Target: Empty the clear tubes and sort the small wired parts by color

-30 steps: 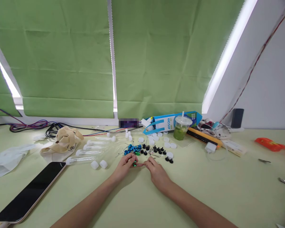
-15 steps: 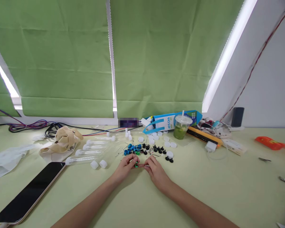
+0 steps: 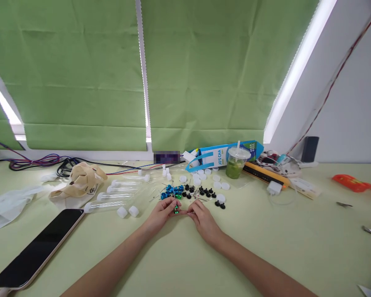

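My left hand (image 3: 160, 213) pinches a small shiny green metal part (image 3: 176, 209), with a thin metal pin rising from it. Close by on the right, my right hand (image 3: 204, 221) has its thumb and fingers pressed together near the left fingertips; whatever they hold is too small to make out. Just beyond the hands lies a pile of small blue metal parts (image 3: 171, 192), with a green one (image 3: 179, 196) at its edge. Black flanged pieces (image 3: 206, 192) are scattered to the right, among thin metal pins (image 3: 200, 199).
Clear tubes (image 3: 109, 205) with white caps lie at left, beside a beige cloth (image 3: 82, 180) and a phone (image 3: 38, 249). White round caps (image 3: 217, 185), a drink cup (image 3: 235, 165), a paper bag (image 3: 210, 159) and a yellow-black bar (image 3: 266, 175) stand behind at right.
The view has shifted slightly, so the table things appear a little higher. Both hands keep nearly the same pose, the left still on the green part.
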Demonstrator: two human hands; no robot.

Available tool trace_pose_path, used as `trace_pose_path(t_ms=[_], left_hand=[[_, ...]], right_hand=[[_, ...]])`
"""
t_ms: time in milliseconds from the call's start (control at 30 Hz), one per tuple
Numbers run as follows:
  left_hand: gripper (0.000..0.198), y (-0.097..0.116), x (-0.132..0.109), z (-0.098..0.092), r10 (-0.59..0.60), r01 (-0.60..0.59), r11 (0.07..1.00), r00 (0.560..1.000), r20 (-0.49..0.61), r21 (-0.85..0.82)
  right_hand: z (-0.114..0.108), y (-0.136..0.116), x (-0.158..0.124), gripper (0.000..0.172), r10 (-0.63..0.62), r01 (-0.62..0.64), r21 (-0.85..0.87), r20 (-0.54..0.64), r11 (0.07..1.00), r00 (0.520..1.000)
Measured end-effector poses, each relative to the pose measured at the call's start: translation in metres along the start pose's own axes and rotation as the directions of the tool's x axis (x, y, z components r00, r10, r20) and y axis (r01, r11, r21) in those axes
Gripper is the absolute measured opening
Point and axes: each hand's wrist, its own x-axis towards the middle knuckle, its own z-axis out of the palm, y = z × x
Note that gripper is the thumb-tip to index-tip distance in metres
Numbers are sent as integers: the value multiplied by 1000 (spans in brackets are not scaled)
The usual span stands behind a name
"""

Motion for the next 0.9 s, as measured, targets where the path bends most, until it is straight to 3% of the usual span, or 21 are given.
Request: trace_pose_path(t_ms=[133, 300, 467, 900], left_hand=[[28, 0, 0, 0, -16, 16, 1000, 1000, 0, 8], [28, 5, -1, 0, 45, -35, 989, 997, -69, 146], [30, 6, 0, -3, 25, -3, 975, 995, -95, 223], [33, 4, 1, -3, -55, 55, 998, 998, -14, -7]], right_hand=[[-2, -2, 1, 15, 2, -2, 9, -20, 1000, 1000], [-2, -1, 2, 15, -17, 18, 16, -51, 1000, 999], [-2, -1, 2, 15, -16, 17, 24, -39, 1000, 999], [1, 3, 2, 15, -37, 40, 41, -59, 998, 998]])
